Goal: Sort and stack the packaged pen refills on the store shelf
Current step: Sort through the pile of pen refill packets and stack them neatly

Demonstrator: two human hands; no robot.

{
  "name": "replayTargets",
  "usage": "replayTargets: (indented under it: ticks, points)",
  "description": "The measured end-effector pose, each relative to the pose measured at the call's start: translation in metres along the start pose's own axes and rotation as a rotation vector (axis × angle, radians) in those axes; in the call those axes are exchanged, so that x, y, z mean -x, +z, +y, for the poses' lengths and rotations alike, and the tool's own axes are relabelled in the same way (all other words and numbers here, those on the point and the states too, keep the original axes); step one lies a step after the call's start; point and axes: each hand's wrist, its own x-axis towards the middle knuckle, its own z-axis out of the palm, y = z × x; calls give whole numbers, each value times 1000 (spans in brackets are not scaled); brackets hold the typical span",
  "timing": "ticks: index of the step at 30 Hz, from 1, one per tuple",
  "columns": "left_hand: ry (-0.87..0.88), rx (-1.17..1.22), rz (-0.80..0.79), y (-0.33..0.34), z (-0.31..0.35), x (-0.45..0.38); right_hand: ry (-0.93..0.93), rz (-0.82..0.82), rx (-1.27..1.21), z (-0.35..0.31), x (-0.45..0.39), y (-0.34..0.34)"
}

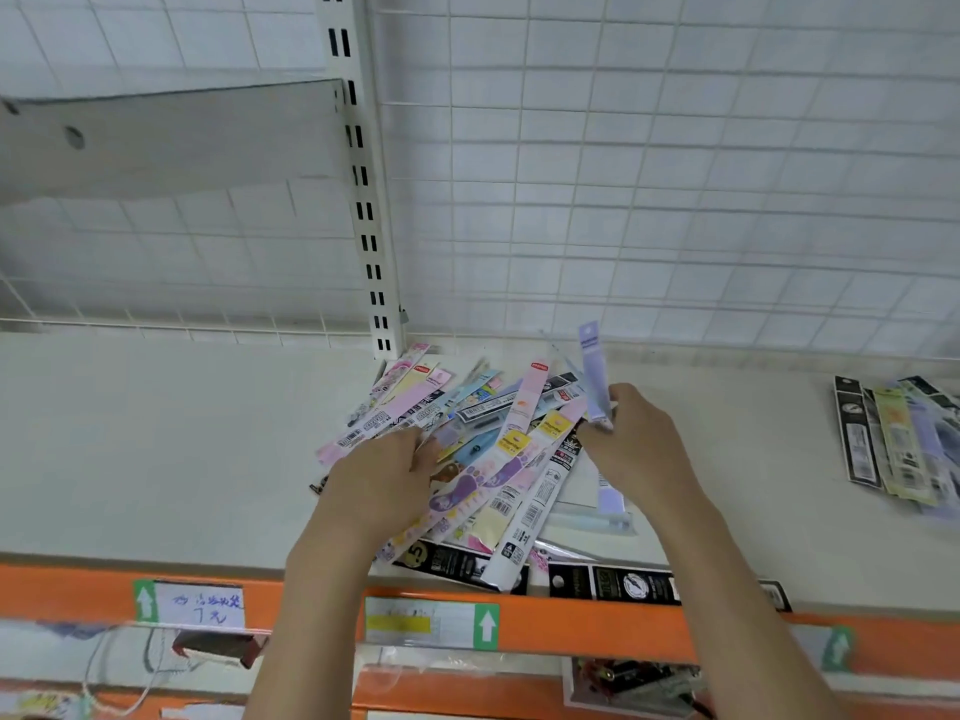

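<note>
On the pale store shelf (156, 433), a loose pile of packaged pen refills (467, 459) lies fanned out just in front of the slotted upright (363, 200); the left hand (379, 475) rests on the pile's left side, its grip hidden under the fingers, so I cannot tell what it holds; the right hand (631, 444) pinches one lavender refill pack (594, 371) upright above the pile; a smaller sorted stack (893, 439) lies well apart, far right; an orange price rail (571, 621) edges the shelf.

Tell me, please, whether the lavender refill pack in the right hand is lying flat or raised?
Raised: the right hand pinches the lavender pack at its lower end, upright above the pile.
</note>
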Motion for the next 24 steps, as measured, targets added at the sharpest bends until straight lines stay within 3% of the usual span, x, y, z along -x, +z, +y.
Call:
replayTargets:
  ticks: [8,18,24]
  points:
    - [-23,-25,-130,10,5,4,43,32,-14,-3,9,-3]
    - [-3,138,217,-7,-4,0,-49,97,-4,3,14,9]
    - [-15,248,270,-9,-12,2,-143,148,-86,3,13,10]
